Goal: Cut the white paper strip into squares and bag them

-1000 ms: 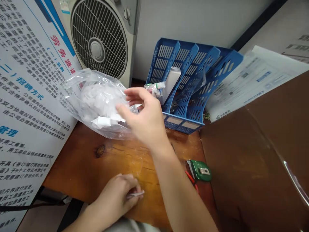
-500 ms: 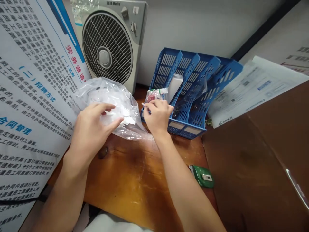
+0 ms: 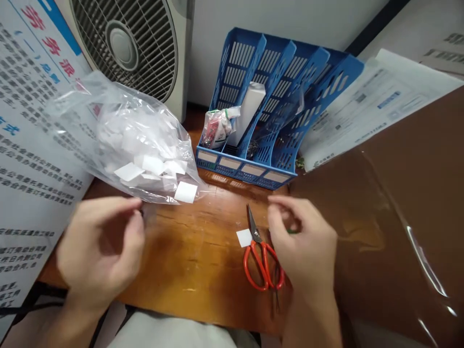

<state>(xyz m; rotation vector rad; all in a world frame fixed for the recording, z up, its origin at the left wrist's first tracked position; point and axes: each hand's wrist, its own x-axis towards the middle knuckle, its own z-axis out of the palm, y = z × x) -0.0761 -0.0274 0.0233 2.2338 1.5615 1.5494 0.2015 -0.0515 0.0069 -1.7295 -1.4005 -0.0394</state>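
- Left hand: half curled, thumb & fingers apart, nothing in it. Hovers low over the brown wooden desk.
- Right hand: fingers bent in, tips close. Can't tell if it pinches something tiny.
- Just left of the R hand: red-handled metal scissors, lying flat, blades shut, points facing away, prob. so they're easy to grab.
- Small white paper square touches the blade, flat on the desk.
- Past the L hand: clear plastic bag full of white paper squares, slumped on the desk, leaning on the printed poster board.
- Far past the R hand: blue plastic file rack & grey box fan at the wall.
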